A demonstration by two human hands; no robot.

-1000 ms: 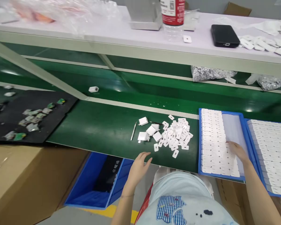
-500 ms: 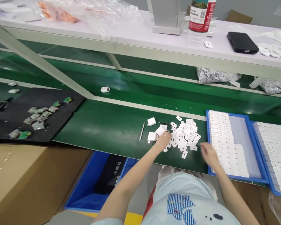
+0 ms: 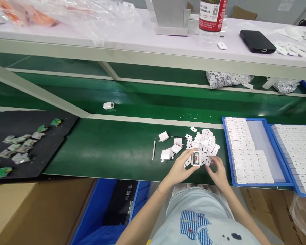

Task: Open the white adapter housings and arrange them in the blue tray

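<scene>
Landmark: pile of white tabs (image 3: 202,144) on the green counter (image 3: 112,149).

Far left of the pile: black mat (image 3: 28,143) with small greenish parts. Just left of the pile: thin metal pick (image 3: 154,149), then a few white housings (image 3: 168,149).

At the pile's near edge: left hand (image 3: 180,168), fingers closed on a white housing (image 3: 196,158), its open face up. Right hand (image 3: 218,172) just right of it, fingers curled, fingertips near the housing; contact cannot be told.

Right of the pile: blue tray (image 3: 226,153) with rows of white pieces.
</scene>
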